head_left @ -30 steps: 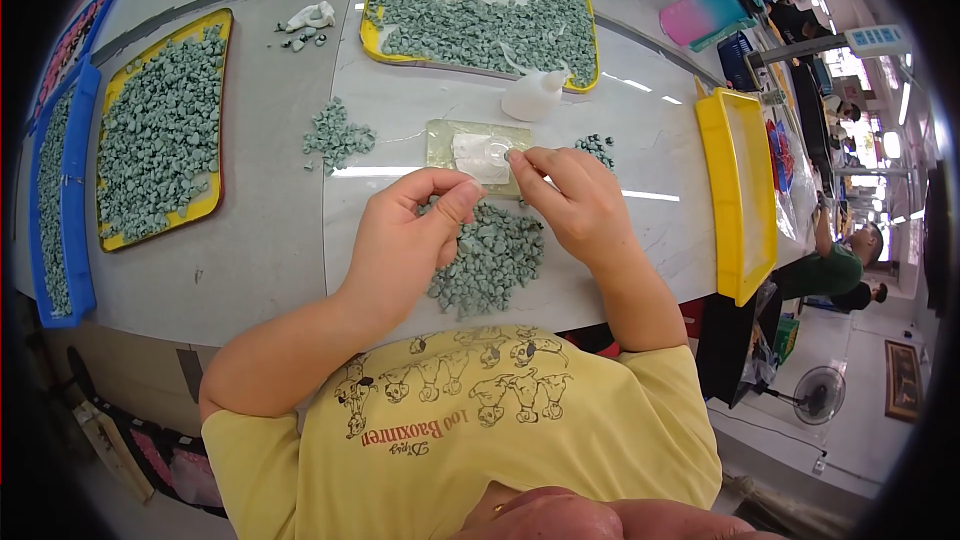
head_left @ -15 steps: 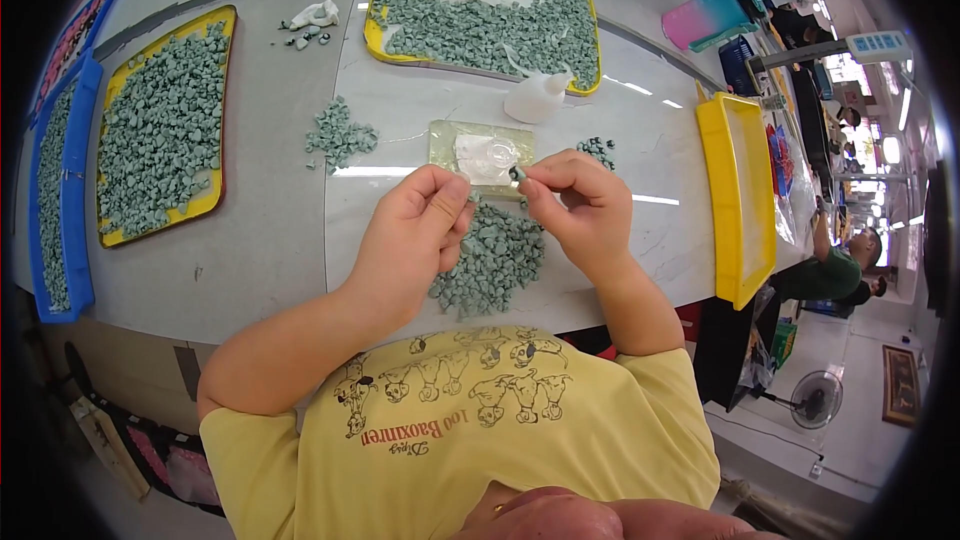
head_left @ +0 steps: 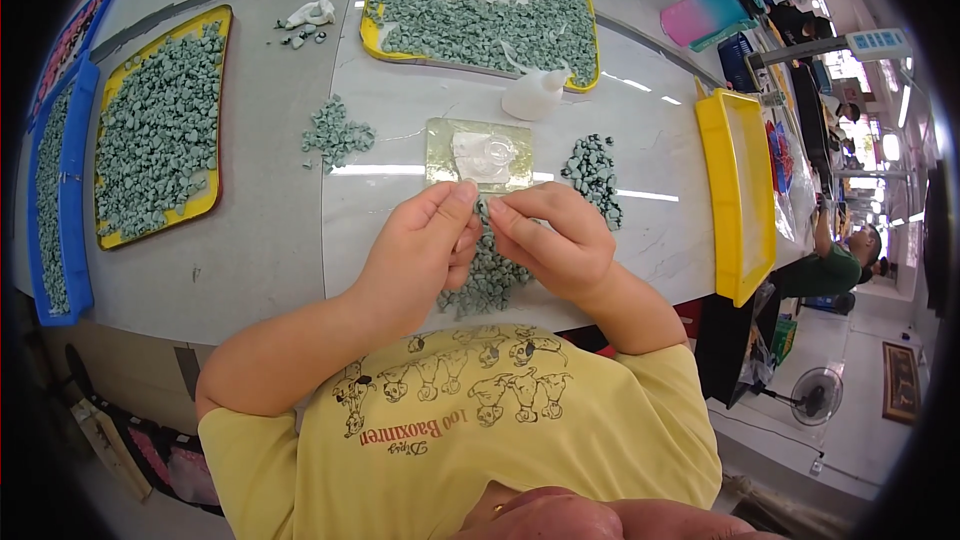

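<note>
My left hand (head_left: 425,250) and my right hand (head_left: 562,245) meet over the table, thumbs and forefingers closed in pinches. Between the fingertips shows a small grey-green piece (head_left: 481,208); its exact form is too small to make out. Just below, partly covered by my fingers, lies a heap of the same small pieces (head_left: 485,285). Beyond my hands is a greenish square pad (head_left: 440,155) with a white sheet and a clear round dish (head_left: 497,155) on it. To its right sits a pile of darker-marked pieces (head_left: 592,180), to its left another small pile (head_left: 338,135).
A white squeeze bottle (head_left: 533,97) stands behind the pad. Yellow-rimmed trays of pieces lie at the back (head_left: 597,40) and left (head_left: 226,70). A blue tray (head_left: 80,190) is at far left, a yellow tray (head_left: 712,200) at right. Crumpled white tissue (head_left: 312,13) lies back left.
My right hand has moved left and toward me, bringing its fingertips to my left hand's. The dark-marked piece it pinched is now hidden or between the fingers. The right-hand pile is uncovered.
</note>
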Motion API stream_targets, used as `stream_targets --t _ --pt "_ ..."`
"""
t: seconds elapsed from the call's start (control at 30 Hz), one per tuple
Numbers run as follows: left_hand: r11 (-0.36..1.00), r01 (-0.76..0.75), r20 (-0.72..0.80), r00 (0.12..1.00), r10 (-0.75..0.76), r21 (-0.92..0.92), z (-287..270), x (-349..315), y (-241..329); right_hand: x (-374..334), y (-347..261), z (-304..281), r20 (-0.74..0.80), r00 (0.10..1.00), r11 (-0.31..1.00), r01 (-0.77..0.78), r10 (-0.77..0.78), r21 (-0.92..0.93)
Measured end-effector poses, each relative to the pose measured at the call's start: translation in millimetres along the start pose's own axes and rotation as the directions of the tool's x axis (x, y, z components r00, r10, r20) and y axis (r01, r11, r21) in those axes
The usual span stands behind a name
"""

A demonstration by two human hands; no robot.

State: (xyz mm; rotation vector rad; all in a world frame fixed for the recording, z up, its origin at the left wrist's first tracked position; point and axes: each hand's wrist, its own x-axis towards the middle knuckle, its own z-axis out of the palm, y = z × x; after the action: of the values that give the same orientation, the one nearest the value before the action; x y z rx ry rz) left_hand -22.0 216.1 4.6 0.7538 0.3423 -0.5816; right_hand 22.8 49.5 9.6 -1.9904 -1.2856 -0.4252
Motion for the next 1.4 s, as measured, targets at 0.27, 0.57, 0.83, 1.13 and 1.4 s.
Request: stream_targets --t 0.27,0.57,0.83,1.13,1.4 --pt "0.996 -0.066 -0.012 0.998 0.067 0.067 -0.2 -4.7 -1.2 -2.1 0.4 8.8 -0.022 0.994 0.992 0.107 -0.109 -0.068" --pt "0.956 -0.079 -0.041 0.995 0.095 0.283 1.4 -5.0 6.9 9.5 8.9 -14.1 0.097 0.977 0.948 -0.208 0.190 0.243" --pt "0.926 -0.035 0.015 0.999 0.031 0.375 5.6 -0.1 4.0 -7.6 34.1 -63.6 0.258 0.752 0.793 -0.549 0.607 -0.265" --pt "0.997 -0.074 -0.044 0.996 0.075 0.039 15.7 11.9 3.7 -23.5 42.6 -55.9 0.311 0.683 0.726 -0.479 0.661 -0.493" --pt "0.997 -0.045 0.057 0.998 0.041 0.063 6.7 14.1 4.5 -14.6 29.1 -43.7 0.179 0.756 0.777 -0.615 0.629 -0.134"
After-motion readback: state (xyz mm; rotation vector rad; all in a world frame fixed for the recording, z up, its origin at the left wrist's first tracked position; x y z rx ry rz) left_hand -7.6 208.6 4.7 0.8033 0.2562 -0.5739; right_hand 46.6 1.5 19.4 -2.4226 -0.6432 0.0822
